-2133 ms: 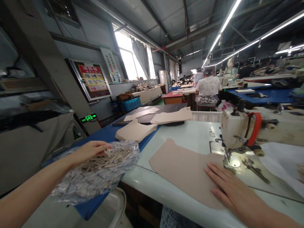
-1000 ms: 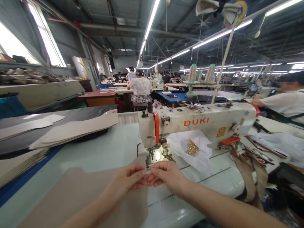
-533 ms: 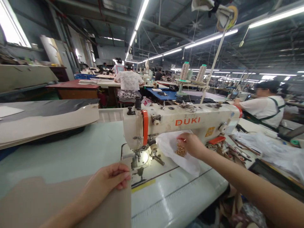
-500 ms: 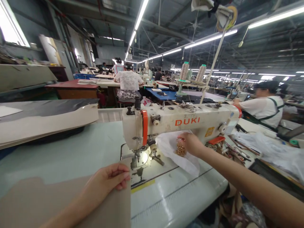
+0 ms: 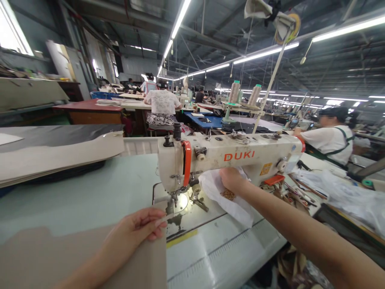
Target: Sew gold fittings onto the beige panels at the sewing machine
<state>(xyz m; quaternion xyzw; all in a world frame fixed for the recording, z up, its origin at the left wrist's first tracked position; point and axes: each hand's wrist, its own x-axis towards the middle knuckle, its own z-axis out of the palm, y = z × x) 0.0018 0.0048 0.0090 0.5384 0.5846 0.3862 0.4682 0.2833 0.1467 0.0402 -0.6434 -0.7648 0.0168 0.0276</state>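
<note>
My left hand (image 5: pixel 136 228) is closed in a pinch on a small pale strip and rests on the corner of a tan fabric panel (image 5: pixel 78 261) lying flat on the table. My right hand (image 5: pixel 231 180) reaches under the arm of the cream DUKI sewing machine (image 5: pixel 228 154), its fingers down in a white plastic bag (image 5: pixel 224 196) of small gold metal pieces (image 5: pixel 227 194). Whether those fingers grip anything is hidden. The needle and lit plate (image 5: pixel 177 200) lie between my hands.
Stacked tan and black panels (image 5: pixel 57 154) lie at the left on the pale green table (image 5: pixel 99 188). Loose tools and straps (image 5: pixel 288 190) clutter the right side. One person in white (image 5: pixel 329 138) sits at the right, another person (image 5: pixel 162 106) sits ahead facing away.
My right hand has left the panel corner and gone to the bag of gold pieces, sinking deeper into it. My left hand stays pinched at the corner. Earlier it was in a bag of strips.
</note>
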